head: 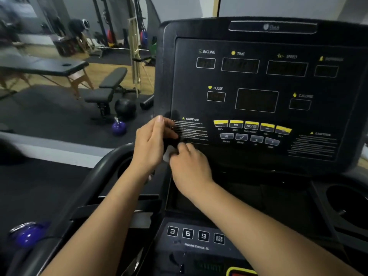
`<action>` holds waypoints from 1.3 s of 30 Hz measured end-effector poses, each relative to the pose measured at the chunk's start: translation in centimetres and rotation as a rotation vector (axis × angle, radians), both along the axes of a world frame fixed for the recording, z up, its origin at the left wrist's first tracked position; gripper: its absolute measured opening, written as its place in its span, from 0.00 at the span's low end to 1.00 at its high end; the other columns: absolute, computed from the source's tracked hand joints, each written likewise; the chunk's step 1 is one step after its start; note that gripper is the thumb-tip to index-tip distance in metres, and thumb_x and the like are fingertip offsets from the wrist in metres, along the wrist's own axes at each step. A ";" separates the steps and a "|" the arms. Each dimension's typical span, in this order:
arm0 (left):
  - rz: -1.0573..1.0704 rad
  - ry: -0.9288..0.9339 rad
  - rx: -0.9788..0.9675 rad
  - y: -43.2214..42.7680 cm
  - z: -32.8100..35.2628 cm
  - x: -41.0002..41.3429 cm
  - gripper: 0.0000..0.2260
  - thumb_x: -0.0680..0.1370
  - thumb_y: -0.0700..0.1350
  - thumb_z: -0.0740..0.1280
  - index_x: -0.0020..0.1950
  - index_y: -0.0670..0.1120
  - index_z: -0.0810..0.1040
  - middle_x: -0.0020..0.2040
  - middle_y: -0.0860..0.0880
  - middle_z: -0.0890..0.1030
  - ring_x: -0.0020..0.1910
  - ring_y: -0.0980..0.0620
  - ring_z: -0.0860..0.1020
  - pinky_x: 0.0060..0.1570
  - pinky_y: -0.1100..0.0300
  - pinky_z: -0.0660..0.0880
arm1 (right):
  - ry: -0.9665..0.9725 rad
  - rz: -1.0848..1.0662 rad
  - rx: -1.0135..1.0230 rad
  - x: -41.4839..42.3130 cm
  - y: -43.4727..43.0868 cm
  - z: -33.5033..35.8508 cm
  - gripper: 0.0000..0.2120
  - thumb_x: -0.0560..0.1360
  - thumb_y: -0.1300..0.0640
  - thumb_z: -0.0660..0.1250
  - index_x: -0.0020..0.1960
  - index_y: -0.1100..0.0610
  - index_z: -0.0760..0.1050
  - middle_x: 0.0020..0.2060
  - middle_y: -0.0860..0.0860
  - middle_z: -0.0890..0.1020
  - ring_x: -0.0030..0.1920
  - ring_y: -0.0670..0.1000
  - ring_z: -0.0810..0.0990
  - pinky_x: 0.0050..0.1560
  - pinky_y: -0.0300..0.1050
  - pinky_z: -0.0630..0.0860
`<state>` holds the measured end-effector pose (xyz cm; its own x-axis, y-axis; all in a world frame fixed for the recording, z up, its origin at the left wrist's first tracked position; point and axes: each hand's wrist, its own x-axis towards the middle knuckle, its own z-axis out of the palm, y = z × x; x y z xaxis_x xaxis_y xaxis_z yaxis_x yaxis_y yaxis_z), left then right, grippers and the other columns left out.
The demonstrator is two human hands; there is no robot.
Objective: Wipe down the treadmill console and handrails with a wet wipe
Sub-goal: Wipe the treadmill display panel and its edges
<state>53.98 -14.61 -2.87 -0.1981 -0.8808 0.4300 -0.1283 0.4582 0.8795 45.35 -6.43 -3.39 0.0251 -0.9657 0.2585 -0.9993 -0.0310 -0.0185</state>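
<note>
The fingers (182,148) of the right hand (190,166) are curled in, pinching a scrap of white that I take for the wet wipe (167,154), though it is small and blurred. The left hand (152,142) cups in just beside it, thumb reaching across; whether its fingers grip the wipe too I cannot tell. Both hands meet at the lower left corner of the console (258,100), probably to open the wipe out before wiping. The handrail (95,176) curves below them.
</note>
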 end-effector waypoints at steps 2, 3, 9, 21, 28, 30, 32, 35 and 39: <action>0.001 0.014 0.024 0.0 -0.5 0.4 0.20 0.82 0.54 0.53 0.46 0.46 0.81 0.35 0.46 0.84 0.40 0.47 0.82 0.46 0.44 0.78 | 0.060 0.087 0.062 0.7 0.9 -1.4 0.08 0.64 0.65 0.65 0.42 0.63 0.81 0.36 0.58 0.80 0.40 0.59 0.79 0.37 0.49 0.78; -0.004 0.021 0.038 0.1 -0.6 0.5 0.20 0.82 0.55 0.53 0.45 0.46 0.81 0.35 0.46 0.84 0.40 0.47 0.82 0.46 0.43 0.77 | 0.034 0.093 0.126 0.8 1.2 -1.9 0.10 0.65 0.65 0.65 0.45 0.63 0.80 0.37 0.58 0.80 0.40 0.60 0.80 0.35 0.48 0.78; -0.074 -0.006 0.087 -0.4 -0.1 0.9 0.20 0.82 0.54 0.54 0.46 0.46 0.82 0.34 0.46 0.83 0.39 0.49 0.82 0.45 0.50 0.76 | -0.097 -0.027 0.273 -2.5 2.9 -2.1 0.07 0.75 0.65 0.60 0.45 0.53 0.70 0.46 0.53 0.74 0.48 0.58 0.79 0.41 0.43 0.69; -0.066 -0.241 0.042 -1.2 0.0 0.1 0.18 0.82 0.54 0.55 0.41 0.52 0.81 0.27 0.53 0.78 0.32 0.59 0.75 0.41 0.57 0.71 | 0.017 -0.205 0.214 -0.1 2.9 -2.1 0.11 0.76 0.67 0.57 0.55 0.61 0.74 0.50 0.57 0.77 0.50 0.61 0.80 0.41 0.49 0.73; -0.075 -0.200 0.093 -0.9 0.2 0.0 0.19 0.83 0.52 0.55 0.43 0.49 0.81 0.28 0.51 0.79 0.32 0.61 0.74 0.40 0.62 0.70 | -0.138 -0.164 -0.126 -3.4 4.6 -2.6 0.05 0.70 0.65 0.71 0.45 0.59 0.80 0.35 0.54 0.77 0.30 0.59 0.78 0.26 0.47 0.75; -0.078 -0.205 0.067 -0.6 0.1 0.0 0.18 0.83 0.52 0.55 0.42 0.49 0.81 0.29 0.50 0.79 0.32 0.60 0.74 0.39 0.61 0.70 | -0.155 -0.120 -0.153 -2.3 3.7 -3.3 0.08 0.67 0.66 0.73 0.43 0.57 0.79 0.34 0.53 0.76 0.29 0.57 0.77 0.24 0.47 0.74; -0.082 -0.232 0.029 -0.4 -0.1 0.2 0.19 0.83 0.52 0.55 0.42 0.47 0.80 0.31 0.50 0.79 0.34 0.55 0.76 0.40 0.57 0.72 | -0.126 -0.135 -0.139 -1.4 2.9 -3.9 0.12 0.64 0.67 0.75 0.43 0.57 0.78 0.33 0.53 0.76 0.28 0.57 0.78 0.22 0.45 0.72; -0.038 -0.317 -0.024 -0.1 -0.2 0.3 0.20 0.82 0.54 0.55 0.39 0.44 0.76 0.32 0.47 0.78 0.37 0.46 0.77 0.39 0.51 0.73 | -0.067 -0.185 -0.150 -2.1 3.4 -3.8 0.13 0.60 0.65 0.77 0.41 0.56 0.78 0.30 0.53 0.77 0.25 0.59 0.77 0.22 0.42 0.67; 0.015 -0.431 -0.057 0.4 -0.3 0.4 0.19 0.83 0.53 0.55 0.33 0.48 0.65 0.31 0.47 0.74 0.37 0.42 0.73 0.35 0.53 0.65 | -0.206 -0.422 -0.223 -7.6 7.0 -3.3 0.08 0.68 0.66 0.69 0.45 0.56 0.77 0.34 0.56 0.80 0.32 0.61 0.79 0.30 0.50 0.76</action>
